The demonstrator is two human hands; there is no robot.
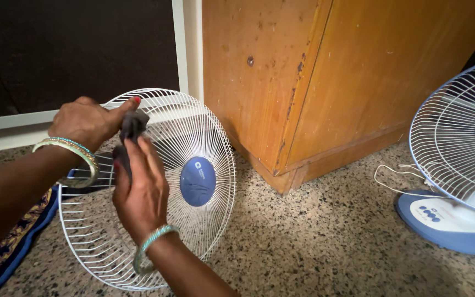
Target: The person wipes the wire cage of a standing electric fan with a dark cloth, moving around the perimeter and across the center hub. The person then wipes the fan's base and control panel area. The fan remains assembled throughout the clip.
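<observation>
A white wire fan guard (pixel 204 132) with a round blue centre cap (pixel 197 181) stands tilted on its edge on the speckled floor. My left hand (pixel 86 121) grips the guard's upper left rim, thumb pressed on a dark grey cloth (pixel 133 124). My right hand (pixel 141 190) lies against the wires just below, fingers closed on the same cloth and pressing it onto the guard. Both wrists wear bangles.
A wooden cabinet (pixel 325 82) stands right behind the guard. At the right is a table fan with a blue base (pixel 446 220), its own wire guard (pixel 463 132) and a white cord (pixel 391 184). A dark panel with a white frame (pixel 72 49) fills the back left.
</observation>
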